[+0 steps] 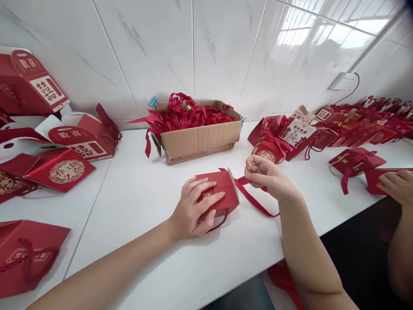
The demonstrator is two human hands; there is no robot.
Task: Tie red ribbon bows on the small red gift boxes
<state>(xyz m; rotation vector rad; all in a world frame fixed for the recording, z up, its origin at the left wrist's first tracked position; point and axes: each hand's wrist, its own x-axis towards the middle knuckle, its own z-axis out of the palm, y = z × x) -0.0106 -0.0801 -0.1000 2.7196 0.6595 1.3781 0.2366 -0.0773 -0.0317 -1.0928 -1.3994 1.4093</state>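
A small red gift box [229, 194] lies on its side on the white table, a pale round-edged flap at its right end. My left hand [196, 206] rests over the box with its fingers spread across the top and the thumb on the near side, holding it against the table. A dark red twisted cord [222, 222] loops from its near side. Just right of the box, my right hand [266, 175] is raised, thumb and fingertips pinched on a red ribbon [251, 200] that runs from the flap end and curves down to the table.
A cardboard box [200, 144] full of red ribbons [190, 113] stands by the tiled wall. Several red gift boxes [67, 170] are at left. More boxes, some with bows [280, 144], crowd the right. At far right, another person's hand [398, 187] touches a red box.
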